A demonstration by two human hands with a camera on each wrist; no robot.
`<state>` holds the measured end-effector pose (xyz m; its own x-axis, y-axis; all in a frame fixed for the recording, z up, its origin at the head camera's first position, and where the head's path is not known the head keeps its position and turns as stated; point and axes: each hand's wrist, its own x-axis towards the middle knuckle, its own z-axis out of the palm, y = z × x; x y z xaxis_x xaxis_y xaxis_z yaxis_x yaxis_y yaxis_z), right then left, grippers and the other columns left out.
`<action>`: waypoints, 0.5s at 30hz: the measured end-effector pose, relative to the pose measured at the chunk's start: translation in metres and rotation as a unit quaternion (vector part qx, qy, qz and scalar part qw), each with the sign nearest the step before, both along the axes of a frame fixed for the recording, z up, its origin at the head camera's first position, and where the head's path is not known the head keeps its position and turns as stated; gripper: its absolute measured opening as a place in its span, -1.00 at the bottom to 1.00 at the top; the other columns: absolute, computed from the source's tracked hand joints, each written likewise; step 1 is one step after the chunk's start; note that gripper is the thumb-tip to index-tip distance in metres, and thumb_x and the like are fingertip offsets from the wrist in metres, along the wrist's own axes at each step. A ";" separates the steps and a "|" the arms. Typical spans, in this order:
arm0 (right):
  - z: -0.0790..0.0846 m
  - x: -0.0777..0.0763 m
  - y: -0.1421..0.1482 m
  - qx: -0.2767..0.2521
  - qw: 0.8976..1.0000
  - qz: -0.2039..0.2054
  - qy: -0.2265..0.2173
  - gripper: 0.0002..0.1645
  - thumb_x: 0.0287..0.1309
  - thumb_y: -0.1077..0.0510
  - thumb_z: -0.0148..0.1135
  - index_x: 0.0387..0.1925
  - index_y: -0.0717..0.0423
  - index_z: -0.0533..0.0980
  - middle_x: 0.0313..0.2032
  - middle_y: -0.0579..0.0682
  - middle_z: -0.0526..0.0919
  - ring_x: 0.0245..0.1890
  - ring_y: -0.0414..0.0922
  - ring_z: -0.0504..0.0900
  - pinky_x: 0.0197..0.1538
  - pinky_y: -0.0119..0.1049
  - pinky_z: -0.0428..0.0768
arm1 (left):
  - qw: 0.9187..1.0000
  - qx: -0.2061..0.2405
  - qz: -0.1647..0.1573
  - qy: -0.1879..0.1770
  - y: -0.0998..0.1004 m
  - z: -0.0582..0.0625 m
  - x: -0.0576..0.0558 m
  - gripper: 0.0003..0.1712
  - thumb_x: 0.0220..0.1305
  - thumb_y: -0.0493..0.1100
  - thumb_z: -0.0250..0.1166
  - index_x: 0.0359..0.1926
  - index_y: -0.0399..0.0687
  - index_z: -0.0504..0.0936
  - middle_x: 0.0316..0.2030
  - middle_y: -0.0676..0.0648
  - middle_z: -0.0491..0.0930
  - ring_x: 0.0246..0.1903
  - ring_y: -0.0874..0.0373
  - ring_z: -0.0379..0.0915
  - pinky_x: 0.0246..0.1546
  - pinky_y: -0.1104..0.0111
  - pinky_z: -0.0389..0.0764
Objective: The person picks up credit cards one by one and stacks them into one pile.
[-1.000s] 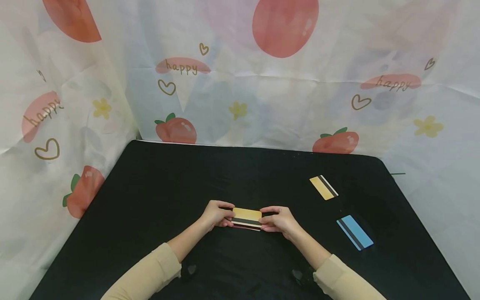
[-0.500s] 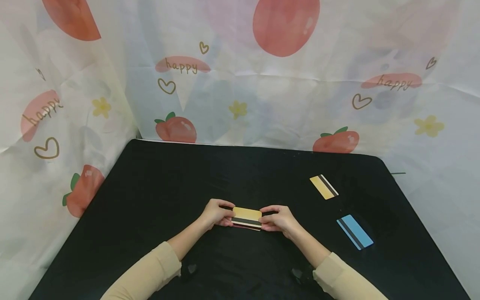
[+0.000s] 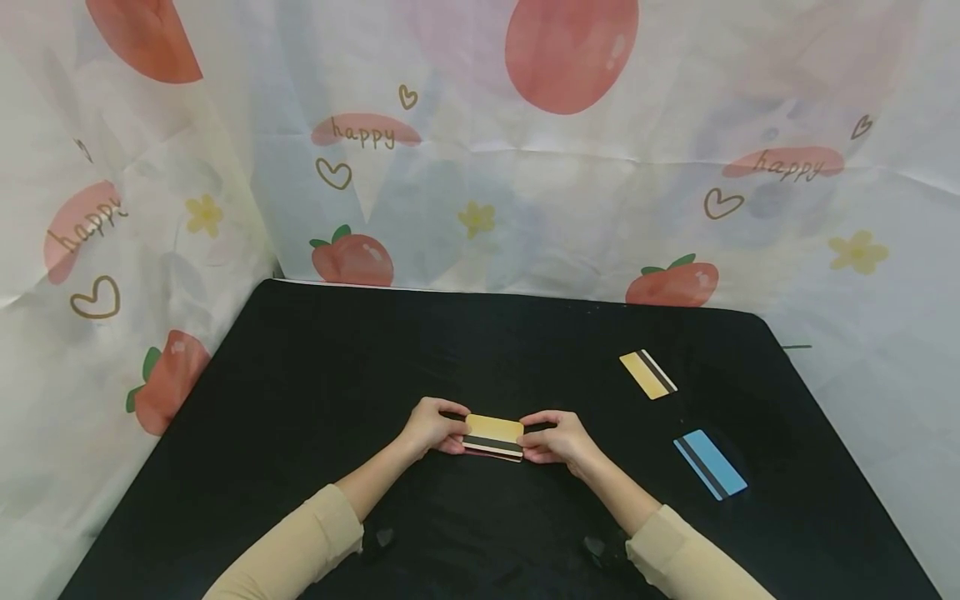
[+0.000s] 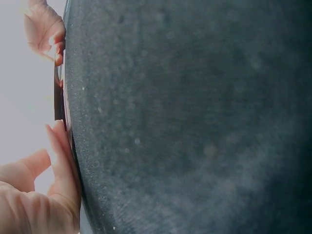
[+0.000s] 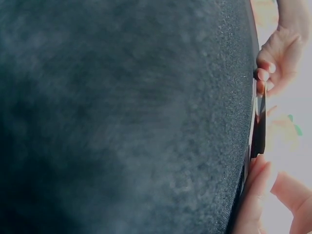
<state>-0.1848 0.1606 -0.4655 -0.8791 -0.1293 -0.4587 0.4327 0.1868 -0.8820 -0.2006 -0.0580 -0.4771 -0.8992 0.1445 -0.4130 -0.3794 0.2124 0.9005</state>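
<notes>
In the head view, a yellow bank card [image 3: 495, 427] with a dark stripe and a pale strip lies level between both hands at the middle of the table. My left hand [image 3: 433, 427] pinches its left end with thumb and fingers. The right end is pinched by my right hand [image 3: 561, 440] in the same way. Just below the card, the reddish edge of another card [image 3: 493, 455] peeks out; most of it is hidden. Both wrist views show the held card [image 4: 58, 105] edge-on, close over the black tabletop, fingertips at its two ends.
A second yellow card [image 3: 648, 374] lies slanted on the black table [image 3: 420, 342] toward the back right. Nearer, also at right, is a blue card [image 3: 709, 465] with a dark stripe. A patterned curtain [image 3: 555, 192] hangs behind and beside the table.
The held yellow card has sunk very slightly, narrowing the dark gap above the card under it. Both hands keep their pinch and nearly their place; the other cards have not moved.
</notes>
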 end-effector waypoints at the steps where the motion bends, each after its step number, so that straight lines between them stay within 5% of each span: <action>1: 0.000 0.000 0.000 0.001 1.000 0.001 0.002 -0.59 -0.16 0.39 0.36 -0.15 0.35 0.52 -0.61 0.07 0.62 -0.65 -0.19 0.62 -0.53 -0.40 0.63 | 1.000 -0.003 -0.001 0.004 0.000 0.000 0.000 -0.66 0.00 -0.44 0.31 -0.11 -0.31 0.60 -0.73 -0.10 0.52 -0.79 0.24 0.48 -0.69 0.39 0.61; 15: -0.006 -0.003 -0.002 0.048 0.999 -0.009 0.010 -0.58 -0.14 0.41 0.33 -0.13 0.33 0.52 -0.68 0.04 0.59 -0.73 -0.22 0.57 -0.62 -0.44 0.58 | 0.999 -0.034 -0.010 0.037 0.000 -0.001 0.000 -0.64 -0.05 -0.43 0.36 -0.13 -0.28 0.62 -0.73 -0.11 0.53 -0.79 0.23 0.49 -0.71 0.39 0.60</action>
<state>-0.1880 0.1583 -0.4720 -0.8903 -0.0697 -0.4500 0.4188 0.2624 -0.8693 -0.2007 -0.0583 -0.4785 -0.9246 0.1363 -0.3558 -0.3083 0.2811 0.9088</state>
